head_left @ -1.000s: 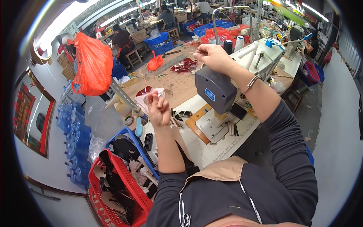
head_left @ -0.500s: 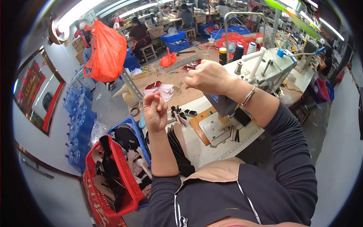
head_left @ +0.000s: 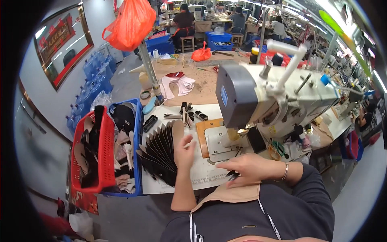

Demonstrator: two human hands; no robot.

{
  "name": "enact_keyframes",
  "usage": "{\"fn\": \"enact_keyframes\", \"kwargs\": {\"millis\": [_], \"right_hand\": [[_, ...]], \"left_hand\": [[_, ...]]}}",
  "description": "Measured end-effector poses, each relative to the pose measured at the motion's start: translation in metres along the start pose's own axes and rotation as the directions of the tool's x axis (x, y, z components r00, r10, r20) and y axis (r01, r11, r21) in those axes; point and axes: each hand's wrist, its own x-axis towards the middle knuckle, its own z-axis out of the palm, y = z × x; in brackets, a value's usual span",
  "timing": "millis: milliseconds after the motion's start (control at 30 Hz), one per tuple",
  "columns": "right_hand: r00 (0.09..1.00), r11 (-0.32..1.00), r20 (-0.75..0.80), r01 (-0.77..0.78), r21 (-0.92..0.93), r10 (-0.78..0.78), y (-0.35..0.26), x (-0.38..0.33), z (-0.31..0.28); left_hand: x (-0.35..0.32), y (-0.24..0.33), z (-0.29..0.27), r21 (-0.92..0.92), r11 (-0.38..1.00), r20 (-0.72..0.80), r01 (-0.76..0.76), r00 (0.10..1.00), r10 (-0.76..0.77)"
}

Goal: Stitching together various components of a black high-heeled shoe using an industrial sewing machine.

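Note:
My left hand [head_left: 184,153] is loosely curled with its fingers apart and nothing in it, beside a fanned stack of black-and-tan shoe-upper-like pieces [head_left: 159,149]. My right hand [head_left: 248,167] is low at the table's front edge. Its index finger points left, and small black strips [head_left: 233,175] show between finger and thumb, mostly hidden by the hand. Just beyond stands a sewing machine [head_left: 278,92] with a grey head. Its metal needle plate [head_left: 217,141] is set in a wooden frame [head_left: 202,139].
To the left are a red basket [head_left: 106,161] and a blue crate [head_left: 138,153] with cut pieces. Behind the stack lie bundled strips [head_left: 185,114], a black case [head_left: 150,123] and pale pink pieces [head_left: 179,85]. An orange bag [head_left: 131,24] hangs from a post [head_left: 148,66].
Both hands have come down from raised positions over the table. The right has dropped from in front of the machine head to the table's front edge. The view has shifted.

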Motion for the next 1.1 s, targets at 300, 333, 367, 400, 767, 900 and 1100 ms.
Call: {"fn": "enact_keyframes", "kwargs": {"millis": [300,333,367,400,767,900,1100], "right_hand": [[0.840,0.943,-0.440,-0.232,0.238,0.318,0.125,-0.124,0.190],[0.820,0.954,-0.488,-0.259,0.148,0.298,0.136,-0.132,0.190],[0.725,0.977,-0.657,-0.189,0.098,0.207,0.147,-0.138,0.197],[0.722,0.978,-0.661,-0.182,0.105,0.205,0.158,-0.140,0.196],[0.613,0.919,-0.782,-0.364,-0.153,0.113,0.170,-0.144,0.201],[0.592,0.897,-0.805,-0.378,-0.228,0.044,0.169,-0.140,0.196],[0.638,0.887,-0.770,-0.359,-0.290,0.006,0.173,-0.141,0.195]], "left_hand": [[-0.115,-0.072,0.052,0.178,0.976,0.198,-0.128,0.976,0.091],[-0.112,-0.059,0.058,0.179,0.975,0.233,-0.132,0.969,0.088],[-0.107,-0.043,0.067,0.179,0.974,0.266,-0.137,0.960,0.086],[-0.096,-0.025,0.076,0.137,0.975,0.270,-0.174,0.954,0.132],[-0.009,0.027,0.157,-0.284,0.911,0.040,-0.299,0.946,0.323],[-0.007,0.036,0.154,-0.246,0.934,0.064,-0.257,0.958,0.280],[0.020,0.016,0.150,-0.102,0.873,0.071,-0.477,0.872,0.485]]}}
